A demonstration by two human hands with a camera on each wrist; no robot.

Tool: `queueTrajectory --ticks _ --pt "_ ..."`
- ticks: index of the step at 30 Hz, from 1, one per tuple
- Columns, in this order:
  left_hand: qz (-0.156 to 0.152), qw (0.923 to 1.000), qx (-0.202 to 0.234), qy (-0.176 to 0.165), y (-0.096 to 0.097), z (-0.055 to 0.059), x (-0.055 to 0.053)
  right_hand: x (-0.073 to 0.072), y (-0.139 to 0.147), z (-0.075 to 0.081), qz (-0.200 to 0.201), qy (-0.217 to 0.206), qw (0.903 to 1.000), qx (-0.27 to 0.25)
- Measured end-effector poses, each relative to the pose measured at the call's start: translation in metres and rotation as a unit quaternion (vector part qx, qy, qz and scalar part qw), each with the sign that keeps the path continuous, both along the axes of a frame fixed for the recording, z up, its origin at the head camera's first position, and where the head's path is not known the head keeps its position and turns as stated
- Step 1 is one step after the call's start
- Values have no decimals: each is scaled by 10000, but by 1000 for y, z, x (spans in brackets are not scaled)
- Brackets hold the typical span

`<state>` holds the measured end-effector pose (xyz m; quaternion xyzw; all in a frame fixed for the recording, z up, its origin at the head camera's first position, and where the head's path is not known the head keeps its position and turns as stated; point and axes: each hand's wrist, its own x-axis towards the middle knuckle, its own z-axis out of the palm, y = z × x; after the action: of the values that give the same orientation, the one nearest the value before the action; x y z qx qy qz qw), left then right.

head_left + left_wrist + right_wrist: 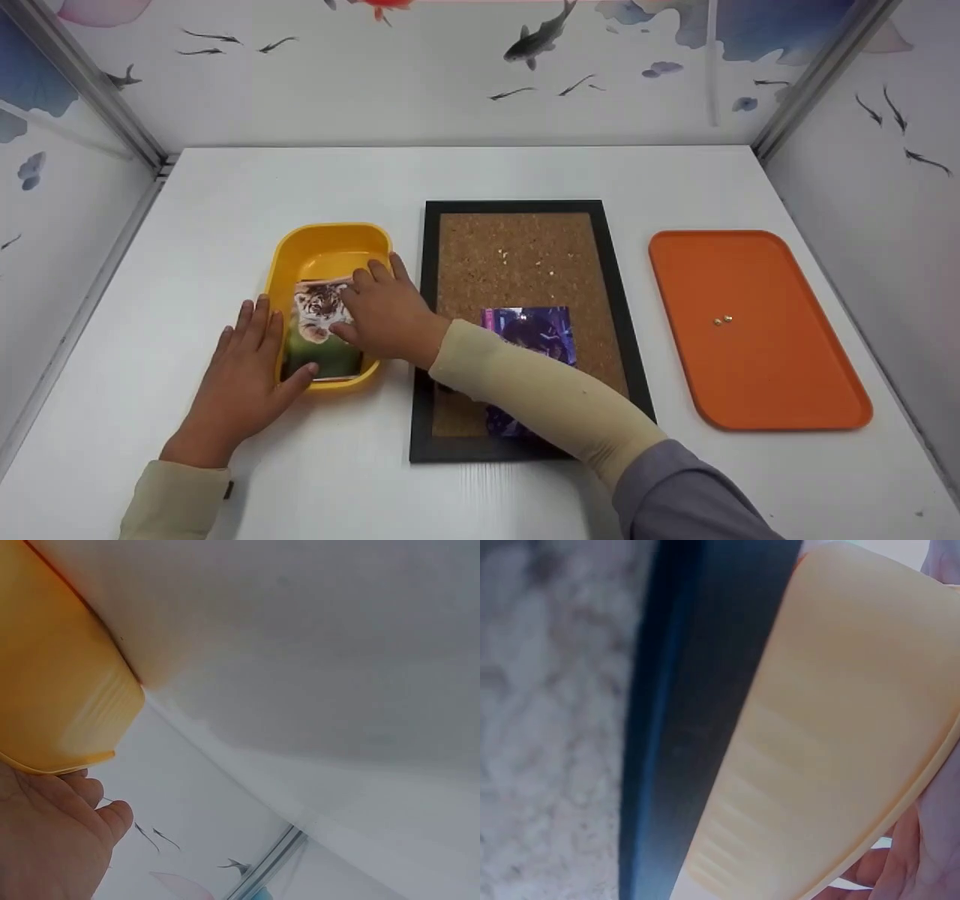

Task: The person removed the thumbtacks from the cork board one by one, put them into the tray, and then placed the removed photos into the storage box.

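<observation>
A yellow plastic tub (330,234) stands left of the corkboard, with a tiger photo card (322,360) lying in it. My left hand (244,382) rests along the tub's left rim with its fingers straight and its thumb at the near rim. In the left wrist view, that hand (52,840) shows under the tub's rim. Reaching across the board, my right hand (390,311) lies over the tub's right rim. Its thumb and fingertips are at the card's right part, not closed round it. The right wrist view shows the tub's outer wall (840,690) beside that hand.
A black-framed corkboard (472,277) lies in the middle, bearing several small brassy pins and a purple picture (547,322) partly hidden by my right sleeve. At the right is an orange tray (765,375) with small brassy pins (722,320). Printed white panels wall the table.
</observation>
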<state>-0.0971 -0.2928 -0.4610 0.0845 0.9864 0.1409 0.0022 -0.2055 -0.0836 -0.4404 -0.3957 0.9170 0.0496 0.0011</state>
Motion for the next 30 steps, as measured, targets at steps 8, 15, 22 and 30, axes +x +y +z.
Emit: queueTrajectory --ticks 8,15,22,30 --pt "-18 10000 -19 -2 0 -2 2 3 11 -3 72 -96 9988 -482" --pt "44 10000 42 30 -2 -2 4 2 27 4 108 -310 9955 -894" --pt "61 10000 56 16 -2 -1 4 -9 58 13 -8 -710 9893 -1273" --pt "10 10000 -5 57 -1 -1 0 -28 124 17 -289 -598 9779 -1982"
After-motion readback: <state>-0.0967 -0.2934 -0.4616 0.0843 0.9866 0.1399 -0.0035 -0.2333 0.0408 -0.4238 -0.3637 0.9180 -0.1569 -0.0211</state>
